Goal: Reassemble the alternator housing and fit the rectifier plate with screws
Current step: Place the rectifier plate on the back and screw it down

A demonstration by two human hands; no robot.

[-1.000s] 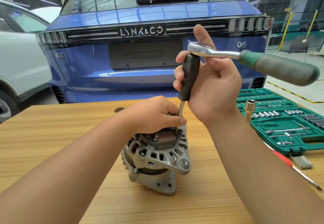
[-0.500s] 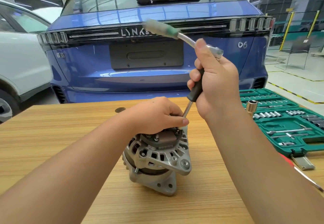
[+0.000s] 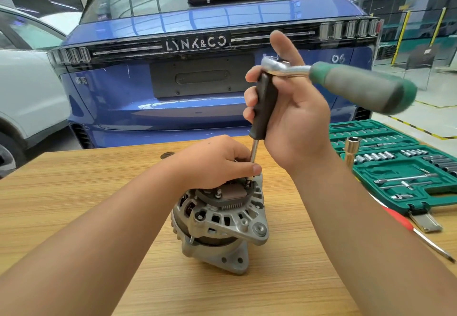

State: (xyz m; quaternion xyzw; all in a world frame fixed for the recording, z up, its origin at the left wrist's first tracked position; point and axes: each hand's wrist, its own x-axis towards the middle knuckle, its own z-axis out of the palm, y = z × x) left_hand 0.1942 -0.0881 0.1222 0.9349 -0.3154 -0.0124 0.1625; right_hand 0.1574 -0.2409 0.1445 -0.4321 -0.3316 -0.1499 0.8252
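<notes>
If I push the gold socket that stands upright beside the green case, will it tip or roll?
The gold socket is tall on a narrow base, so a push would probably tip it. Being round, it would likely then roll on the table.

2 hands [image 3: 217,161] [image 3: 294,115], 1 alternator [image 3: 220,226], 1 ratchet [image 3: 346,81], 1 socket set [image 3: 400,167], 2 cars [image 3: 217,68] [image 3: 27,93], 1 table [image 3: 74,182].

Two bare forearms come in from the bottom edge, no sleeves, no watch, no gloves. Left hand [image 3: 217,160] & right hand [image 3: 294,115] both bare too, no rings or bands seen; nails short, thumbnail on left plainly visible. Rest of the person is out of frame, so clothing can't be told.
</notes>
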